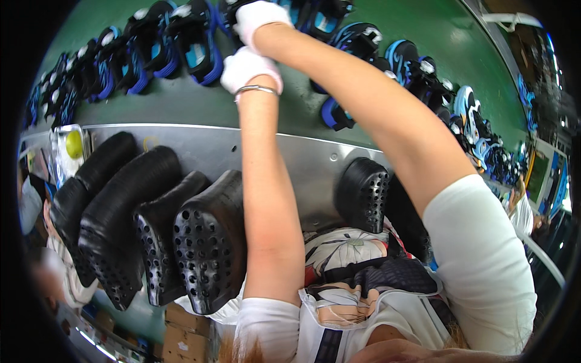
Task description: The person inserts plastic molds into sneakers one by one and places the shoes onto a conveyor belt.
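Both my hands wear white gloves and reach to the far edge of the picture, over a row of shoes on a green surface. My left hand (247,69) is beside the heel end of a black and blue shoe (227,15); its fingers are mostly hidden. Just beyond it, my right hand (261,19) lies over the same part of the row, with my right forearm crossing from the right. What either hand holds cannot be made out. Left of them stands another black shoe with a blue sole and light-blue insole (195,51).
A metal ledge (302,151) borders the green surface (151,107). Several black foot-shaped forms with perforated soles (209,254) hang over it at left; another perforated form (363,193) is at right. More shoes (417,72) line the right side. People are partly visible at both sides.
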Action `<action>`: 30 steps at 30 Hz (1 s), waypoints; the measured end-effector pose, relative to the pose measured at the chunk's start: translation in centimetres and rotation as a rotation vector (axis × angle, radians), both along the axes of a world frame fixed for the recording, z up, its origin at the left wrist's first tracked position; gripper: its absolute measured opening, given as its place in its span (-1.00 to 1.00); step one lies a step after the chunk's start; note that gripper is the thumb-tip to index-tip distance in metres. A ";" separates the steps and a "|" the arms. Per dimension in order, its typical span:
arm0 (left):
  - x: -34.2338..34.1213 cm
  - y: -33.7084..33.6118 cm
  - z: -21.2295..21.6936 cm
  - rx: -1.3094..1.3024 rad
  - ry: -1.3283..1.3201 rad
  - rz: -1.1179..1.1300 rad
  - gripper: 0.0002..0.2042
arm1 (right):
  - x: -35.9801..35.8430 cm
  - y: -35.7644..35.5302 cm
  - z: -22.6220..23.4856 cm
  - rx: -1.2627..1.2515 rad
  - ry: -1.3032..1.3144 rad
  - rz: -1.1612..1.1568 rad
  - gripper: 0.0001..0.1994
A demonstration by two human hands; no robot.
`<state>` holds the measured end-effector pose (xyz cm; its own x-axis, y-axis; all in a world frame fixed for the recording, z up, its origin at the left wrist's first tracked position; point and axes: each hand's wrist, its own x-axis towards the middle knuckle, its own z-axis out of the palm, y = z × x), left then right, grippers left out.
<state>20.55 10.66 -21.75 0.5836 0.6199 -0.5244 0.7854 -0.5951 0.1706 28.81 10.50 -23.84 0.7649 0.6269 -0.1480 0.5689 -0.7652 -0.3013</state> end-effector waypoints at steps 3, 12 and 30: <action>-0.1 0.8 -0.7 0.016 -0.016 -0.104 -0.76 | 0.0 0.6 1.5 -0.127 0.182 0.025 -0.69; 1.1 -1.4 1.4 0.270 -0.884 -0.178 -0.67 | 2.2 -24.4 15.7 -0.053 0.233 0.085 -0.64; 6.6 -3.2 -2.5 0.439 -0.232 -0.739 -0.57 | -5.2 -45.5 7.6 -0.445 0.311 -0.720 -0.62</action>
<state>27.19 7.50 -24.21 0.9761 0.1605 -0.1464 0.1492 -0.9851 -0.0851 23.57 -34.97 -16.23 0.8349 -0.1535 -0.5286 -0.1512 -0.9873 0.0480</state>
